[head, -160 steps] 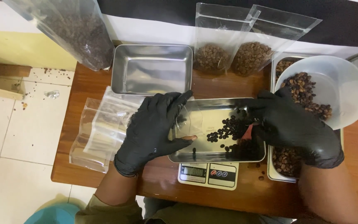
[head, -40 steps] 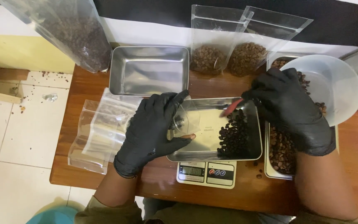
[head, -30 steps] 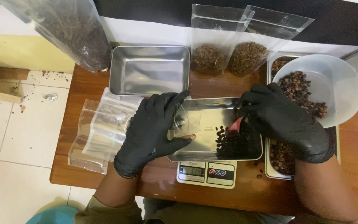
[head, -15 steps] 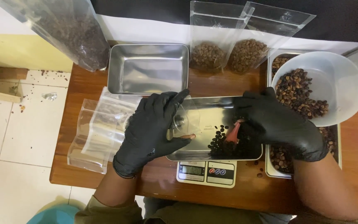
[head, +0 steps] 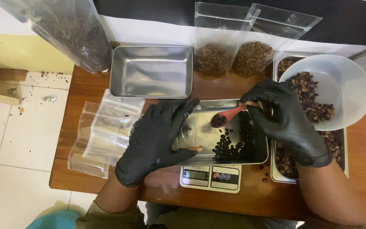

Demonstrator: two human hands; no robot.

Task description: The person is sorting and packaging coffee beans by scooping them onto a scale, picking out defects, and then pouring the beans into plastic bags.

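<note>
The left hand (head: pixel 157 142), in a black glove, lies flat on the left rim of the steel tray (head: pixel 200 131) that sits on the digital scale (head: pixel 210 177). Its fingers are spread apart and clamp nothing; the thumb runs along the tray's near edge.

The right hand (head: pixel 286 121), also gloved in black, holds a small red spoon (head: pixel 227 116). Its fingers are closed together around the spoon handle. The spoon bowl points away from those fingers toward the left hand and hangs above the tray interior, carrying a few dark beans.

A loose pile of coffee beans (head: pixel 234 146) lies on the tray floor directly below and just nearer than the spoon, close to the right fingers and apart from the left fingers.

Beyond the right fingers, a translucent plastic bowl (head: pixel 344 85) holds more beans. It rests over a second steel pan (head: pixel 339 163) of beans, which lies just outboard of the right wrist.

Beyond the left fingers stands an empty steel pan (head: pixel 151 72). Two clear pouches (head: pixel 234 46) with beans in their lower part stand at the far edge of the desk (head: pixel 85 89). Outboard of the left hand lies a stack of empty clear bags (head: pixel 100 135), touching the desk.
</note>
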